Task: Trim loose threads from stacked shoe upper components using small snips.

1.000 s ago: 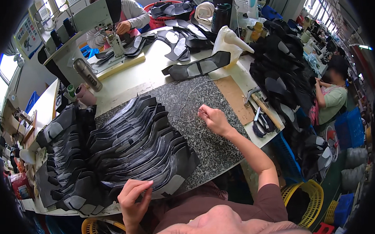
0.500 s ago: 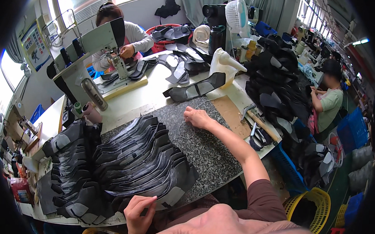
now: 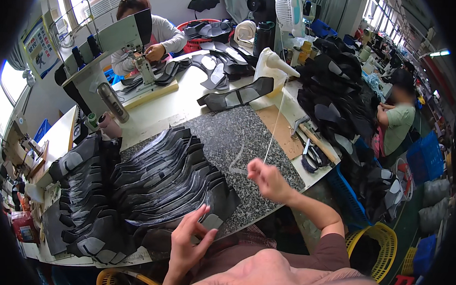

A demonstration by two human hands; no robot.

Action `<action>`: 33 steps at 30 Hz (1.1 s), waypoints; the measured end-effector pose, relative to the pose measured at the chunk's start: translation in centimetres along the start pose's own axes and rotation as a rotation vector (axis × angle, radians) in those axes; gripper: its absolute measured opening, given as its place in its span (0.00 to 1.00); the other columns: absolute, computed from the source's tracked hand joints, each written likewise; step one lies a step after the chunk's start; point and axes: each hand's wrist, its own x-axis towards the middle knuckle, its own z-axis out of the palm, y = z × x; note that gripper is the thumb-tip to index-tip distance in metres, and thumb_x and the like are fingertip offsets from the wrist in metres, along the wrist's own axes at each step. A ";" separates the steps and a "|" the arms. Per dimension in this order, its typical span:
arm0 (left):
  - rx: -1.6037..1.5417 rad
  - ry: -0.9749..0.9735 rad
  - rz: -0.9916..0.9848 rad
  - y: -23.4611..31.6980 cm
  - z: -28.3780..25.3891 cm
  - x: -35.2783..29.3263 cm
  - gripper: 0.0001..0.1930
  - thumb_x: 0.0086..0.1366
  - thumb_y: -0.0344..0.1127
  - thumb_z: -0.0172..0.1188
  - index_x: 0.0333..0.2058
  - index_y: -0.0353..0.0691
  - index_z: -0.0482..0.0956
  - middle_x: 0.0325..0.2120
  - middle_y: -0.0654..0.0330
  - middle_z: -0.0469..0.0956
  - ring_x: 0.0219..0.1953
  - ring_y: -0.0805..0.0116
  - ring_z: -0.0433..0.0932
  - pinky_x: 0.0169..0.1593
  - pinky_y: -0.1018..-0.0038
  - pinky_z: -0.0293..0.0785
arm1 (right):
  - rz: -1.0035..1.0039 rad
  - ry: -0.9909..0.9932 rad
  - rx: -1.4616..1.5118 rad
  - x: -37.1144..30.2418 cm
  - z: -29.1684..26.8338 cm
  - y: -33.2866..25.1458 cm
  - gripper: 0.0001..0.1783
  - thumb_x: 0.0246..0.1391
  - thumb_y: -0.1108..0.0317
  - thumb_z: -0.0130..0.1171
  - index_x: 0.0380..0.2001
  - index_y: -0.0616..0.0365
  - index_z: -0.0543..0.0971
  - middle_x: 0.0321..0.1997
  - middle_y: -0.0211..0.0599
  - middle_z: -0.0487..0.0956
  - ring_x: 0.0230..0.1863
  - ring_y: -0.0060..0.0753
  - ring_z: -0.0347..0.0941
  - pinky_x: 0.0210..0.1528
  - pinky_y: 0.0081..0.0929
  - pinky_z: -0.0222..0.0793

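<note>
My right hand (image 3: 269, 181) is closed above the right part of the speckled grey stone slab (image 3: 223, 132). From it a thin white thread (image 3: 275, 129) runs up, taut, past the white spouted jug toward the fan. A pale loop of thread, blurred, shows over the slab left of that hand. Close to the front edge, my left hand (image 3: 190, 236) has thumb and fingers apart, with nothing seen between them. It is just in front of a long overlapping row of dark shoe-upper pieces (image 3: 171, 186) with grey patches. Another such stack (image 3: 93, 203) lies farther left.
Scissors (image 3: 313, 158) and a hammer (image 3: 316, 140) lie right of the slab, by a brown board (image 3: 279, 126). The spouted jug (image 3: 270, 68) and a single dark piece (image 3: 237, 95) sit beyond. A co-worker sits behind a sewing machine (image 3: 113, 43). A yellow basket (image 3: 380, 253) stands at right.
My right hand has come back toward me and rightward, lifted off the slab, drawing the thread straight. My left hand has shifted right and its pinched fingers have parted.
</note>
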 end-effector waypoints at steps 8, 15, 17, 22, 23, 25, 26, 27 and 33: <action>-0.383 -0.586 -0.264 -0.2 -0.1 0.3 0.24 0.68 0.28 0.69 0.62 0.37 0.77 0.31 0.59 0.84 0.31 0.75 0.81 0.35 0.77 0.76 | -0.095 -0.400 0.246 -7.1 2.2 -5.8 0.13 0.63 0.76 0.62 0.48 0.60 0.73 0.36 0.43 0.83 0.36 0.44 0.85 0.38 0.35 0.79; -0.016 -0.151 -0.159 -0.6 -3.2 -1.1 0.04 0.67 0.27 0.69 0.40 0.35 0.88 0.28 0.59 0.82 0.28 0.70 0.80 0.33 0.75 0.75 | 0.016 -0.425 -0.037 -7.1 -0.8 -2.3 0.11 0.63 0.73 0.59 0.48 0.57 0.77 0.38 0.43 0.86 0.39 0.47 0.86 0.37 0.39 0.80; 0.060 -0.138 -0.049 -0.6 -3.0 -0.7 0.05 0.65 0.27 0.70 0.40 0.36 0.87 0.29 0.57 0.82 0.29 0.65 0.81 0.34 0.73 0.76 | -0.032 -0.407 -0.304 -6.6 -0.6 -3.1 0.15 0.62 0.74 0.60 0.51 0.56 0.81 0.41 0.45 0.86 0.39 0.49 0.85 0.38 0.40 0.81; 0.006 -0.167 -0.034 -0.5 -3.2 -0.9 0.05 0.65 0.27 0.70 0.39 0.36 0.86 0.29 0.57 0.80 0.29 0.62 0.81 0.33 0.69 0.77 | -0.111 -0.231 0.072 -1.8 3.3 -7.1 0.23 0.59 0.82 0.61 0.57 0.57 0.81 0.50 0.46 0.86 0.41 0.42 0.87 0.45 0.33 0.83; 0.021 -0.163 -0.039 -0.6 -3.5 -0.9 0.05 0.65 0.27 0.70 0.39 0.36 0.86 0.28 0.56 0.80 0.29 0.61 0.81 0.33 0.69 0.76 | -0.063 -0.361 0.263 -1.1 4.6 -8.1 0.22 0.60 0.81 0.60 0.58 0.58 0.81 0.50 0.46 0.86 0.41 0.39 0.87 0.44 0.31 0.83; 0.078 -0.085 -0.046 -1.0 -4.6 -1.1 0.05 0.64 0.26 0.71 0.38 0.36 0.87 0.28 0.57 0.82 0.29 0.63 0.81 0.33 0.70 0.77 | 0.043 -0.655 0.289 0.1 6.3 -8.5 0.12 0.65 0.76 0.61 0.50 0.60 0.83 0.39 0.41 0.88 0.37 0.30 0.85 0.39 0.29 0.79; 0.126 -0.025 -0.043 -1.1 -5.2 -1.2 0.05 0.63 0.25 0.72 0.37 0.37 0.88 0.29 0.58 0.84 0.30 0.65 0.82 0.33 0.72 0.77 | 0.030 -0.578 0.302 0.4 7.1 -8.5 0.08 0.65 0.75 0.61 0.45 0.61 0.83 0.35 0.38 0.87 0.35 0.26 0.83 0.37 0.27 0.77; 0.113 0.024 -0.046 -1.3 -6.3 -1.2 0.04 0.64 0.26 0.71 0.37 0.36 0.88 0.28 0.58 0.83 0.29 0.66 0.81 0.33 0.72 0.76 | 0.018 -0.498 0.316 0.6 8.0 -8.2 0.05 0.66 0.74 0.61 0.41 0.62 0.84 0.31 0.36 0.86 0.33 0.22 0.81 0.34 0.25 0.75; 0.316 0.227 -0.048 -4.6 -12.2 0.5 0.04 0.65 0.26 0.70 0.36 0.33 0.87 0.31 0.56 0.85 0.34 0.65 0.82 0.40 0.72 0.77 | -0.056 -0.259 0.186 4.4 10.9 -9.2 0.07 0.63 0.70 0.68 0.35 0.64 0.83 0.23 0.36 0.79 0.21 0.18 0.65 0.25 0.24 0.62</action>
